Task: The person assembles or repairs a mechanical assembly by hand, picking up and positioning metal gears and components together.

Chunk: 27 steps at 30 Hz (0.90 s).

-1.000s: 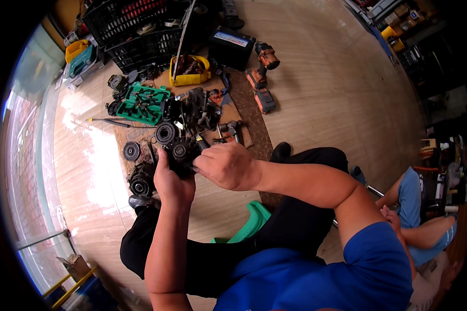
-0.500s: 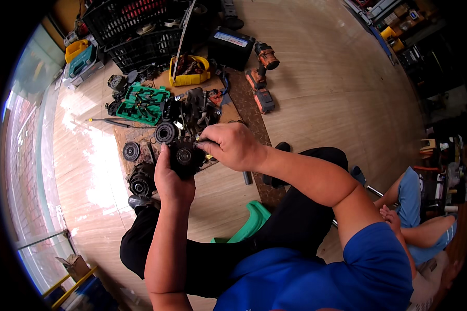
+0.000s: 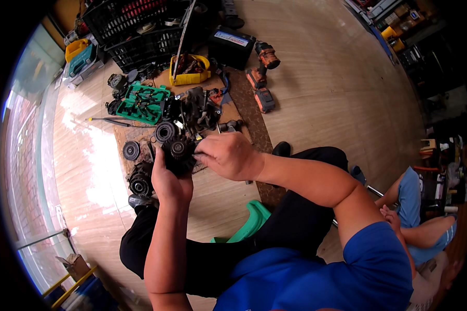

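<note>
My left hand [image 3: 171, 184] holds up a dark, round machine part [image 3: 179, 149] with a ringed hub on its face. The thumb lies along its left side, and the other fingers are hidden beneath it. At the part's right edge is my right hand [image 3: 231, 156], its fingers pinched together; what they hold, if anything, I cannot make out. Just beyond the held part lies a black ring-shaped pulley [image 3: 165, 132]. A second grooved disc [image 3: 131, 151] is on the cardboard to the left, with a dark pulley-fronted unit [image 3: 141, 184] nearer to me.
A green tool case [image 3: 142, 103] lies open beyond the parts. Behind it are a yellow cut-open jug [image 3: 189, 75], black crates [image 3: 145, 52] and a black battery [image 3: 231, 47]. Orange-black cordless power tools [image 3: 259, 78] lie right of these. Another person's legs [image 3: 410, 207] show at far right.
The held part has turned in my left hand, so its hub faces up more brightly. My right hand has shifted slightly down and left along its edge.
</note>
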### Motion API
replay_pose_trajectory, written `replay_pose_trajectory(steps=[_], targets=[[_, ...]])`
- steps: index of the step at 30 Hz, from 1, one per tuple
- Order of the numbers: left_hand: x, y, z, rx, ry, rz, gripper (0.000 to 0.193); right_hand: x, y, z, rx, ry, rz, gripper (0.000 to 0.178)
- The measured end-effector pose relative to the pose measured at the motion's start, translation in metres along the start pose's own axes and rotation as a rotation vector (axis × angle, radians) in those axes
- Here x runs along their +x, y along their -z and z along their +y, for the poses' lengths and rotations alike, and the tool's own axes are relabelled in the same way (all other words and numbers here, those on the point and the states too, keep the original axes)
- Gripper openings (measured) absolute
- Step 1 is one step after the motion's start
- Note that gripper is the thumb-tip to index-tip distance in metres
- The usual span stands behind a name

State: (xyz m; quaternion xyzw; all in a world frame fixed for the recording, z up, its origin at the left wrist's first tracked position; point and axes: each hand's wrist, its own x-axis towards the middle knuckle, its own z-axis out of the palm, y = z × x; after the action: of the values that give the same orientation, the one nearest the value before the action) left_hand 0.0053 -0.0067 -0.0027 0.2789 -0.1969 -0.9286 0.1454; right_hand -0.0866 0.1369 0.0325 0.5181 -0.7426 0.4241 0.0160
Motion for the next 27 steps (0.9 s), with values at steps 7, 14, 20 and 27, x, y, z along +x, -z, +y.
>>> replay_pose_trajectory(steps=[7, 14, 20, 27], targets=[[-0.003, -0.007, -0.001, 0.042, 0.016, -0.038, 0.035, 0.011, 0.01, 0.018, 0.146, -0.314, -0.052, 0.013], [-0.006, -0.009, 0.0, 0.017, -0.008, 0.001, 0.035, 0.012, 0.013, 0.005, 0.072, -0.21, -0.012, 0.011], [-0.001, -0.005, -0.003, -0.007, -0.045, 0.017, 0.038, -0.008, -0.008, 0.0, -0.11, 0.113, 0.014, 0.013], [-0.003, -0.008, -0.001, 0.019, -0.04, 0.072, 0.037, 0.001, 0.005, -0.004, -0.092, 0.145, 0.01, 0.013]])
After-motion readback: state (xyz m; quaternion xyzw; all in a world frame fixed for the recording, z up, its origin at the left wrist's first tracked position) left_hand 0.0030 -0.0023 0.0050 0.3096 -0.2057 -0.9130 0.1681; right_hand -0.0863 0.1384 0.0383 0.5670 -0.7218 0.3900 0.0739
